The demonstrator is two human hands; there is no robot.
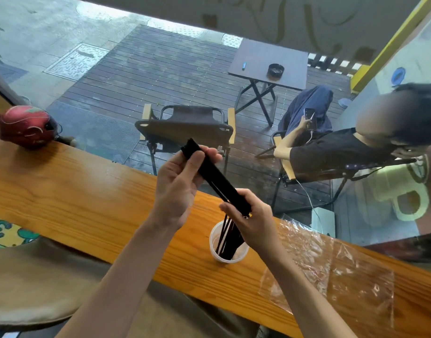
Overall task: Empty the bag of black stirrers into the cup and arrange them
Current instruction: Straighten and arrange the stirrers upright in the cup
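Observation:
A bundle of black stirrers (pixel 215 178) slants from upper left down to lower right above the wooden counter. My left hand (pixel 179 184) grips the bundle's upper end between thumb and fingers. My right hand (pixel 252 219) holds its lower end just over a clear plastic cup (pixel 219 254). Several stirrers fan out from under my right hand and stand inside the cup. The clear plastic bag (pixel 331 272) lies crumpled and flat on the counter to the right of the cup.
The wooden counter (pixel 87 198) runs along a window. A red helmet (pixel 27 126) sits at its far left. A round stool (pixel 34 284) stands below left. Outside the glass are folding chairs, a small table and a seated person holding a phone.

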